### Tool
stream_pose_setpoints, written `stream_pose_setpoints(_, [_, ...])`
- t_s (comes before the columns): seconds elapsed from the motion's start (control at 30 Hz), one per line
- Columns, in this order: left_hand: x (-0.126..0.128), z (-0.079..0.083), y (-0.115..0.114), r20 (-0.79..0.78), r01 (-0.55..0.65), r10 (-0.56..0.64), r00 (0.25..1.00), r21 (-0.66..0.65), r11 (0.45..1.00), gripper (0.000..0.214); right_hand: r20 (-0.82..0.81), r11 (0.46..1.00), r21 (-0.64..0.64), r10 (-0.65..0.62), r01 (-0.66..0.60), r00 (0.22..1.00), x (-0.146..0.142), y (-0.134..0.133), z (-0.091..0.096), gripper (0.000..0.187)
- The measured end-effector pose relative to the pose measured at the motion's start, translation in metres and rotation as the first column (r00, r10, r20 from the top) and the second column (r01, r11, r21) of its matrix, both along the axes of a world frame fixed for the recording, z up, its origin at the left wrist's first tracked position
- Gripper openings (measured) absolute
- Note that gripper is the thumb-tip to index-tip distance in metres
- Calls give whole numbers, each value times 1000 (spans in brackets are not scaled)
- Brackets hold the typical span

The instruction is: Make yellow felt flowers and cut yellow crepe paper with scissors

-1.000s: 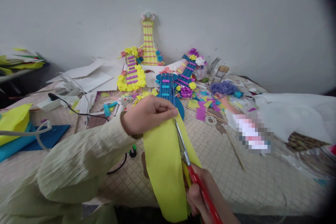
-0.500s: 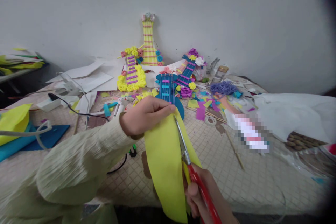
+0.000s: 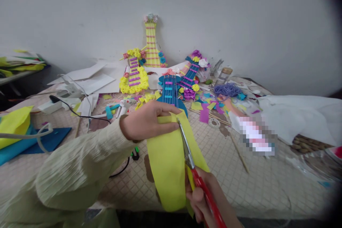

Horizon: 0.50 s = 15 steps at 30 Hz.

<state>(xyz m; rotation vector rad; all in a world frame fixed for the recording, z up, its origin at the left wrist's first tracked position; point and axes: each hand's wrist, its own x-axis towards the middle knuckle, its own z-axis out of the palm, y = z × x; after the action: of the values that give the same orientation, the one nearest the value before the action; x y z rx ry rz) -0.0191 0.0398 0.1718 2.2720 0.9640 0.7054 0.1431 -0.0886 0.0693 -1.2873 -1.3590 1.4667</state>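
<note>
A long sheet of yellow paper hangs in front of me, its lower end curling below the table edge. My left hand pinches its top between thumb and fingers. Red-handled scissors are gripped in my right hand, with the metal blades pointing up along a slit that splits the sheet into a wide left part and a narrower right part. The blade tips lie close to my left thumb. Behind my left hand lies a blue paper guitar shape with purple and cyan bars.
Decorated yellow and blue guitar shapes stand at the back by the wall. Purple yarn, paper scraps and a wooden stick lie right. A glue gun, a black cable and coloured sheets lie left.
The yellow paper has shifted up in my left hand, and its top edge now shows above the fingers. My left thumb sits lower. The scissors have stayed almost in place.
</note>
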Motion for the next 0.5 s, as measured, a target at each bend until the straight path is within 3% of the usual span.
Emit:
stream_pose_setpoints(0.27, [1,2,-3,-14,27,-27,1000,-10,1000,30,-25,999,-37,-5,4,1000,1,-2,-5,65])
stream_pose_setpoints(0.5, [1,4,-4,-13,28,-28,1000,16,999,29,-7,999,-48,-23,23,1000,0,1,2,65])
